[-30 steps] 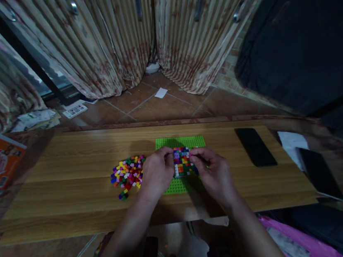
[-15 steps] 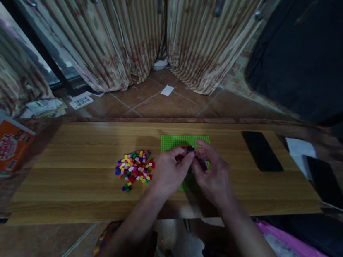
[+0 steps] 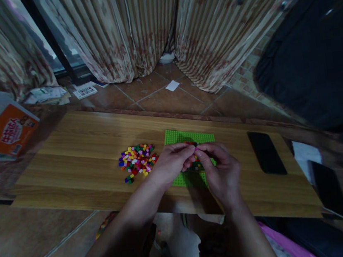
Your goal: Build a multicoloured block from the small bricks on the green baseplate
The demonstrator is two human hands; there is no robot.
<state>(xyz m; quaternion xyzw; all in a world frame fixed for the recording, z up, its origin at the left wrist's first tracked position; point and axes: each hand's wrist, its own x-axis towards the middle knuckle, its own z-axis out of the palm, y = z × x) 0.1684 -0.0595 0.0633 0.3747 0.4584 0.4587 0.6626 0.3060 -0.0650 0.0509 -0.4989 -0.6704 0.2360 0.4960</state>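
Note:
A green studded baseplate (image 3: pixel 172 136) lies on the wooden table, partly covered by my hands. Over it, my left hand (image 3: pixel 175 159) and my right hand (image 3: pixel 223 168) meet fingertip to fingertip. Between the fingertips is a small pink piece (image 3: pixel 196 150), with something dark just behind it. Which fingers bear the pink piece is hard to tell; both hands are pinched closed around that spot. Several coloured bricks show on the plate below the fingers, mostly hidden. Left of my left hand lies a loose pile of small multicoloured bricks (image 3: pixel 138 161).
A black phone-like slab (image 3: pixel 266 152) lies on the wooden table (image 3: pixel 79 144) at the right. Beyond the right edge are a white paper (image 3: pixel 306 155) and another dark slab (image 3: pixel 329 188). A clear box with an orange label (image 3: pixel 9 131) stands at the far left.
The view has shifted and tilted slightly. My fingertips have come together, and a pink piece now shows between them. More of the bricks on the baseplate is visible below my hands.

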